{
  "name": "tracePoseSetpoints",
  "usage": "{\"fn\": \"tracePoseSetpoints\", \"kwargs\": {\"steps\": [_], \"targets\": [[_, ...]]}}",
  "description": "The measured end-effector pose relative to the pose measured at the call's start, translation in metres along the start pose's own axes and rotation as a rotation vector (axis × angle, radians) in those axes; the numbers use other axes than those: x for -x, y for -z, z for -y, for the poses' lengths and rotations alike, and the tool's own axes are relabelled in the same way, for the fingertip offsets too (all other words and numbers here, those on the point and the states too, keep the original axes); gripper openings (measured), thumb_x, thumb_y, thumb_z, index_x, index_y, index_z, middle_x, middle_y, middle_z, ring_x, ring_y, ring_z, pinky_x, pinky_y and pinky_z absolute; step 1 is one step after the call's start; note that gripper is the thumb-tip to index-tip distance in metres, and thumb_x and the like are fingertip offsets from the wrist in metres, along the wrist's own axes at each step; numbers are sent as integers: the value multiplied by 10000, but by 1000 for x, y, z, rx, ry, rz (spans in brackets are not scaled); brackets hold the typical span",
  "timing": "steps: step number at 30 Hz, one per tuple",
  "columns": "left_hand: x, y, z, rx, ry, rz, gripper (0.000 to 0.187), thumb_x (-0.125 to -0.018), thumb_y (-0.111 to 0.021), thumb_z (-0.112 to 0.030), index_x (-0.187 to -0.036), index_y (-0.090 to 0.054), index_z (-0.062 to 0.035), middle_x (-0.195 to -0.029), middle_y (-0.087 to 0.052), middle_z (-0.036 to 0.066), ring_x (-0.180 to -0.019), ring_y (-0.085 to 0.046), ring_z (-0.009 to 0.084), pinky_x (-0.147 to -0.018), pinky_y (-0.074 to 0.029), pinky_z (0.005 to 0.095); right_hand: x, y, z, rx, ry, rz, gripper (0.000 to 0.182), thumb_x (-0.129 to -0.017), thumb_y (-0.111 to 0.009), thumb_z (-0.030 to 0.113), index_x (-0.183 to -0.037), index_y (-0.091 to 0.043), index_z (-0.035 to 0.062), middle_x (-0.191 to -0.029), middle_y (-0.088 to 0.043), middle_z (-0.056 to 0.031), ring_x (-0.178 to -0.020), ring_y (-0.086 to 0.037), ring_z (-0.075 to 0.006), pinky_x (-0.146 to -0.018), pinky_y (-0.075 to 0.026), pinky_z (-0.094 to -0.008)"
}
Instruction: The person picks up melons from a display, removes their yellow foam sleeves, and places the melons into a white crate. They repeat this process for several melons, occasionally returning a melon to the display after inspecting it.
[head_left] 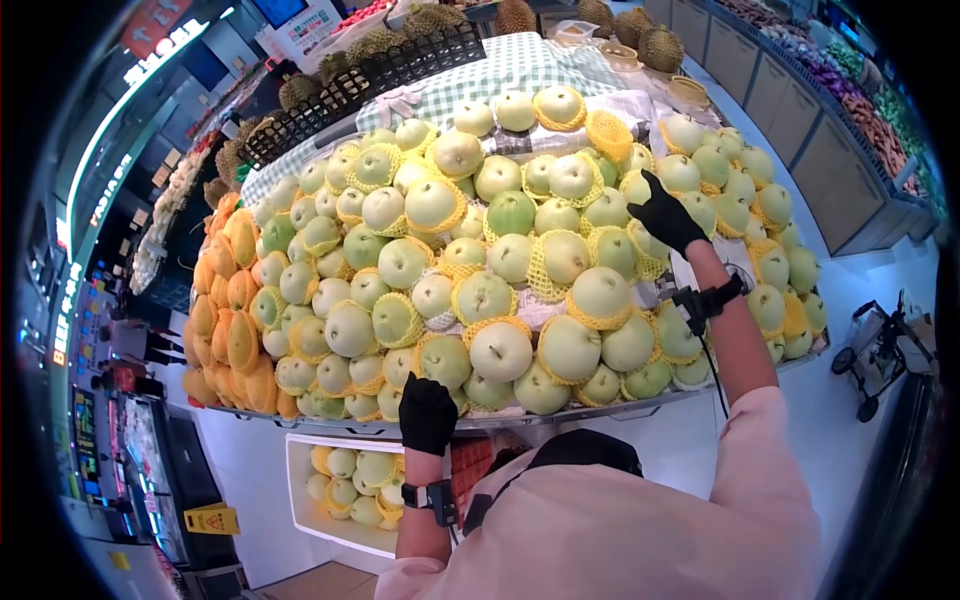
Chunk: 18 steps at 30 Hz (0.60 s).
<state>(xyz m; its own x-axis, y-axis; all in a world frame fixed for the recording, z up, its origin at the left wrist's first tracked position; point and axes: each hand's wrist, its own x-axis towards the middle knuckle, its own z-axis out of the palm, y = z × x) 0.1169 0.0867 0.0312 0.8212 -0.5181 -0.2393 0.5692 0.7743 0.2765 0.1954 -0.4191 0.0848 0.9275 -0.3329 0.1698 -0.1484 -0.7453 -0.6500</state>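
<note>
Pale green melons, several in yellow foam nets, are heaped over a wide sloping display. My right hand (665,215), in a black glove, reaches to the right part of the heap. Its thumb and forefinger are spread beside a pale melon (635,187) and seem to touch it; the other fingers are partly hidden. My left hand (428,415), also gloved in black, is at the display's front edge, just below a netted melon (441,361). Its fingers look curled in, and whatever they might hold is hidden.
Below the left of the display stands a white box (300,490) of netted melons. Orange-wrapped fruit (237,290) fills the left end. Behind are a black crate (365,90) and durians (660,48). A wheeled cart (885,345) stands right, a yellow floor sign (212,519) left.
</note>
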Motion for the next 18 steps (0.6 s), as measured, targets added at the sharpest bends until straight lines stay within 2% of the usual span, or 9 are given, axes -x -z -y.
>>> {"fn": "tracePoseSetpoints", "kwargs": {"steps": [2, 4, 5, 8, 12, 13, 15, 17, 18], "targets": [[4, 1, -2, 138, 45, 7, 442, -1008, -352, -396, -628, -411, -178, -547, -317, -35, -478, -318, 106, -445, -264, 260, -44, -5, -3, -2, -7, 63, 791, -818, -638, 319, -1462, -238, 95, -1163, -614, -219, -981, -627, -354, -807, -511, -414], [9, -5, -2, 135, 41, -35, 448, -1010, -349, -393, -621, -403, -178, -531, -298, -39, -455, -303, 95, -421, -250, 246, -72, -5, 9, -91, -127, 144, 803, -810, -641, 260, -1478, -216, 123, -1057, -651, -196, -812, -650, -290, -691, -532, -371], [12, -13, -2, 173, 45, -79, 456, -1009, -350, -395, -609, -391, -182, -519, -281, -38, -440, -292, 99, -405, -243, 247, -81, -2, 16, -224, -224, 220, 833, -796, -649, 225, -1489, -194, 148, -972, -645, -176, -657, -604, -216, -570, -513, -330], [14, -16, -3, 193, 74, -76, 464, -1006, -356, -404, -596, -378, -186, -505, -262, -38, -422, -286, 97, -384, -233, 245, -102, -7, 21, -419, -301, 246, 827, -829, -656, 224, -1497, -170, 183, -766, -597, -86, -467, -434, -137, -432, -394, -286], [16, -16, -5, 225, 117, 17, 462, -1002, -358, -419, -603, -371, -185, -508, -268, -41, -428, -312, 89, -395, -256, 238, -150, -38, -27, -284, -270, 67, 631, -834, -628, 221, -1400, -380, 100, -787, -621, -91, -451, -514, -172, -391, -390, -298], [16, -15, -5, 193, 87, 24, 441, -1001, -368, -407, -623, -395, -181, -521, -291, -40, -444, -329, 92, -411, -270, 239, -145, -38, -28, -369, -189, -16, 532, -830, -609, 242, -1314, -481, 63, -802, -632, -91, -448, -538, -179, -384, -397, -302], [12, -18, -5, 135, 30, 38, 400, -1000, -388, -384, -664, -443, -173, -548, -337, -38, -477, -364, 99, -445, -299, 242, -123, -24, -11, -400, -153, -63, 496, -805, -585, 233, -1275, -532, 84, -822, -657, -116, -546, -592, -199, -488, -466, -319], [8, -38, -1, 139, 7, -77, 368, -993, -407, -376, -698, -474, -168, -560, -344, -39, -493, -374, 108, -453, -310, 242, -92, -8, 18, -364, -134, -84, 472, -801, -566, 234, -1251, -559, 93, -818, -670, -119, -607, -622, -203, -549, -502, -323], [8, -46, 2, 139, -1, -136, 352, -990, -417, -372, -714, -490, -165, -566, -348, -39, -500, -380, 113, -457, -315, 242, -75, 1, 33, -372, -143, -12, 476, -835, -565, 227, -1290, -527, 92, -946, -676, -115, -627, -618, -169, -540, -499, -305]]}}
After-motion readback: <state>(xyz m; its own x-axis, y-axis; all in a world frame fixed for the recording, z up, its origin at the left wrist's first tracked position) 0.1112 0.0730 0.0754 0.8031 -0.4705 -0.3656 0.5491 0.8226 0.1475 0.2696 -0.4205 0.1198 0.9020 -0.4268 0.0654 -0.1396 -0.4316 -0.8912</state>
